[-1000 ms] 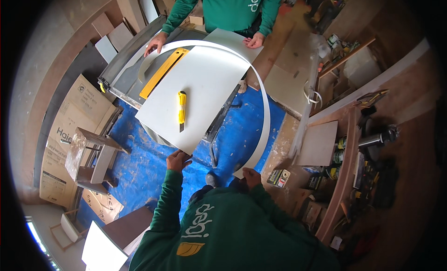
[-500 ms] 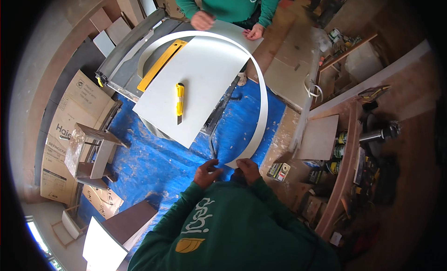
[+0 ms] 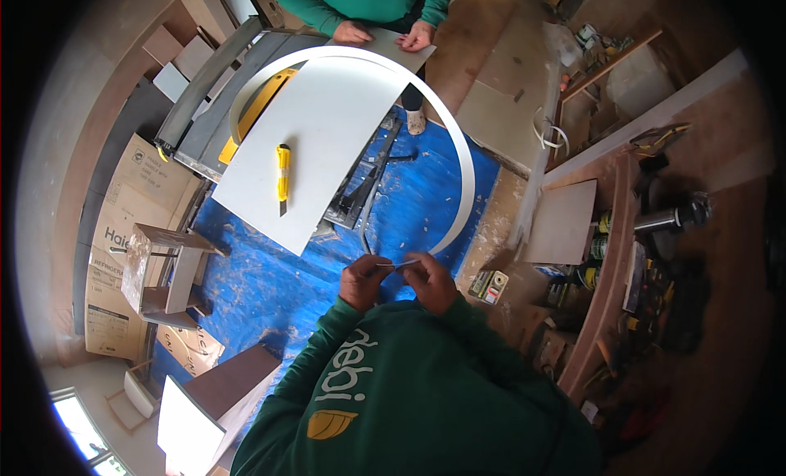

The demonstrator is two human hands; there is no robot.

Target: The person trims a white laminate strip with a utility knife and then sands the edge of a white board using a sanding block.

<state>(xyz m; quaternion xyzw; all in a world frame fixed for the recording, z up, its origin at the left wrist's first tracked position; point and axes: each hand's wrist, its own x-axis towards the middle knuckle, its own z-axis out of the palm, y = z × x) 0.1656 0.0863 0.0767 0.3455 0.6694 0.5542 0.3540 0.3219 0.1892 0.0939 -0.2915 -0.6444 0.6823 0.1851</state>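
Note:
A long white edging strip (image 3: 467, 177) curves in a wide loop from my hands over the far panel. My left hand (image 3: 363, 282) pinches a thin white end of it between thumb and fingers. Close beside, my right hand (image 3: 430, 284) also pinches the strip, fingertips almost meeting the left ones. A white panel (image 3: 327, 124) lies ahead on a dark work table, with a yellow utility knife (image 3: 283, 173), blade out, resting on it. The strip's far part passes above a yellow straight tool (image 3: 260, 106) at the panel's left edge.
Across the panel, a co-worker's hands (image 3: 416, 36) rest at its far edge. A blue tarp (image 3: 254, 263) covers the floor. A small wooden stand (image 3: 155, 267) is at the left, a brown cabinet edge (image 3: 606, 292) at the right, and a white board (image 3: 187, 427) at lower left.
My hands have risen slightly and closed together on the strip's end; my left hand was open beside it before. The panel and knife appear further left. The co-worker's hands have come closer together.

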